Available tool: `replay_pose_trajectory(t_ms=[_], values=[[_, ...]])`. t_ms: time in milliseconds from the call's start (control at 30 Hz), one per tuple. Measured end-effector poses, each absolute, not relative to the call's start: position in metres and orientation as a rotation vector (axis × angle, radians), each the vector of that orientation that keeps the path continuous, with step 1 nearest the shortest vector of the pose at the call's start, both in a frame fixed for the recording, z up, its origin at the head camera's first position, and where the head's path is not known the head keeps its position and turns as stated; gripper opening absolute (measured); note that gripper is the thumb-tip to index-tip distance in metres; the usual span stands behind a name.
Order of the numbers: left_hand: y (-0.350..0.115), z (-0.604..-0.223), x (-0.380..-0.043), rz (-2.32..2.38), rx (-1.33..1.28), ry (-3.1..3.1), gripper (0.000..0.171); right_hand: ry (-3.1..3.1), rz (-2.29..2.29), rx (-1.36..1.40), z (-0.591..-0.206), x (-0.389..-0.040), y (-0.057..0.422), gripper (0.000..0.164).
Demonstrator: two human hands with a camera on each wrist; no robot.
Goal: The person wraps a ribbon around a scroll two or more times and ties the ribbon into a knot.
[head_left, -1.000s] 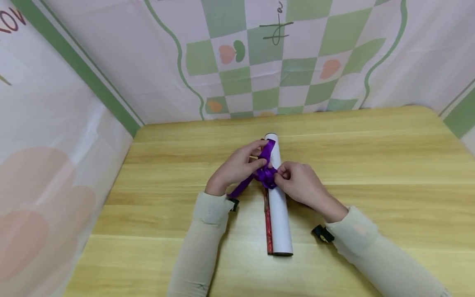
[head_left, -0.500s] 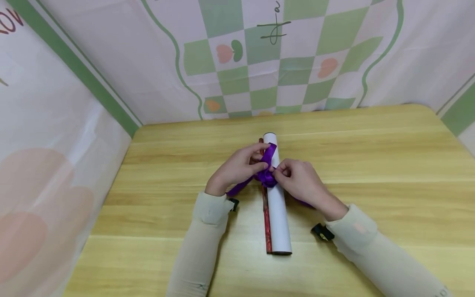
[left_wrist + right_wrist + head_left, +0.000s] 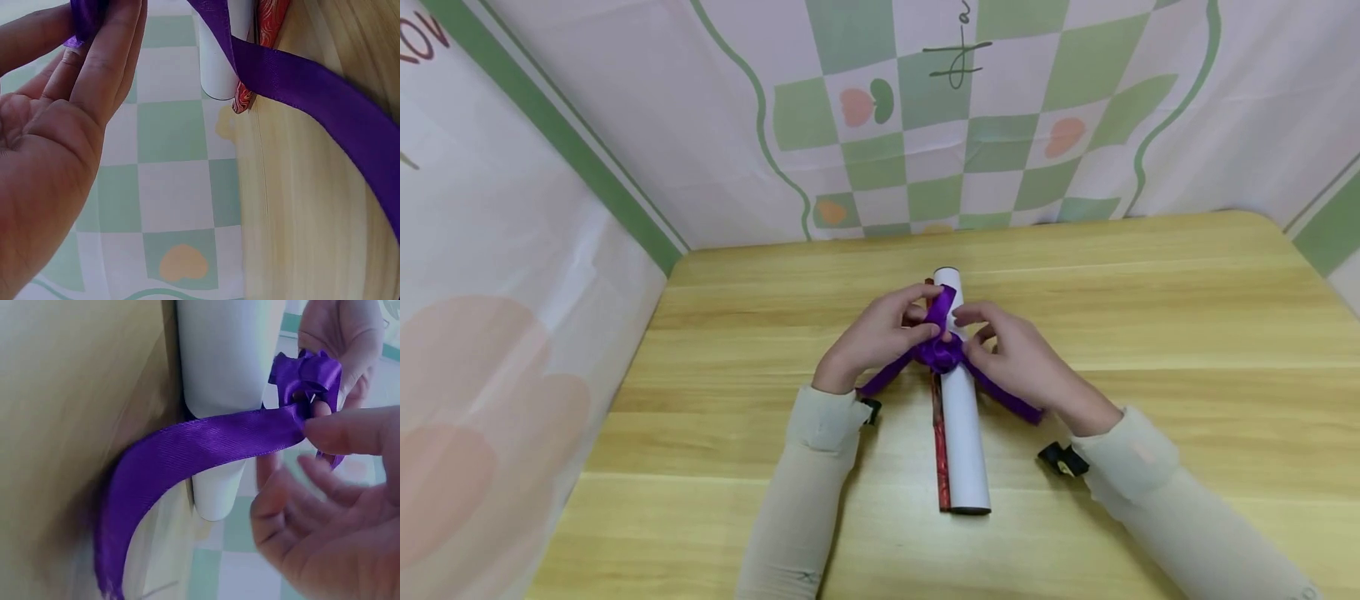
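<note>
A white paper roll [image 3: 966, 450] lies lengthwise on the table, with a thin red patterned stick [image 3: 942, 471] along its left side. Around them runs a purple satin ribbon [image 3: 938, 357], bunched into a looped knot on top. My left hand [image 3: 883, 337] pinches an upright loop of it; in the left wrist view the ribbon [image 3: 87, 19] sits between the fingers. My right hand [image 3: 1015, 354] is at the knot's right side, fingers spread apart, the thumb touching the ribbon [image 3: 206, 440] beside the knot in the right wrist view. One ribbon tail hangs to each side.
The wooden table [image 3: 760, 333] extends around the roll on all sides. A patterned green-and-white cloth [image 3: 880, 158] hangs behind its far edge, and another pale cloth [image 3: 512, 250] stands on the left. Black wrist cameras [image 3: 1063, 458] are worn beneath both cuffs.
My right hand has loosened its pinch at the knot, its fingers spreading and shifting slightly right. The right ribbon tail now shows below that hand. My left hand keeps its hold.
</note>
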State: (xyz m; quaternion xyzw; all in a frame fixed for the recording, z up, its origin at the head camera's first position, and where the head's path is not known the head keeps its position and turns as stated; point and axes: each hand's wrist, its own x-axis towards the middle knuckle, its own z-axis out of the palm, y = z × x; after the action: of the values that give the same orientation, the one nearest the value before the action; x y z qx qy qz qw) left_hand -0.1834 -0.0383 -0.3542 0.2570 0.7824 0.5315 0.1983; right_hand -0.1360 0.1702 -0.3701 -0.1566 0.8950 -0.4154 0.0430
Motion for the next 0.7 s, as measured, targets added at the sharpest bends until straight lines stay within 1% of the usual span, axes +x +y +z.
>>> replay_pose_trajectory(t_ms=[133,267,467,700], values=[[-0.0369,-0.3536,-0.1828,1.493,0.745,2.174,0.048,2.681,-1.344,-0.498,-0.3697,-0.1375,0.1720,0.031],[-0.0366,-0.3536,-0.1829,1.492,0.745,2.176,0.048,2.627,-1.410,-0.434,-0.3694,-0.1382,0.1714,0.033],[-0.0382,-0.3526,-0.1830,1.472,0.733,2.214,0.049,2.629,-1.382,-0.389,-0.3703,-0.1397,0.1713,0.027],[-0.0385,-0.3527,-0.1834,1.477,0.717,2.210,0.048,2.624,-1.358,-0.460,-0.3731,-0.1413,0.1716,0.021]])
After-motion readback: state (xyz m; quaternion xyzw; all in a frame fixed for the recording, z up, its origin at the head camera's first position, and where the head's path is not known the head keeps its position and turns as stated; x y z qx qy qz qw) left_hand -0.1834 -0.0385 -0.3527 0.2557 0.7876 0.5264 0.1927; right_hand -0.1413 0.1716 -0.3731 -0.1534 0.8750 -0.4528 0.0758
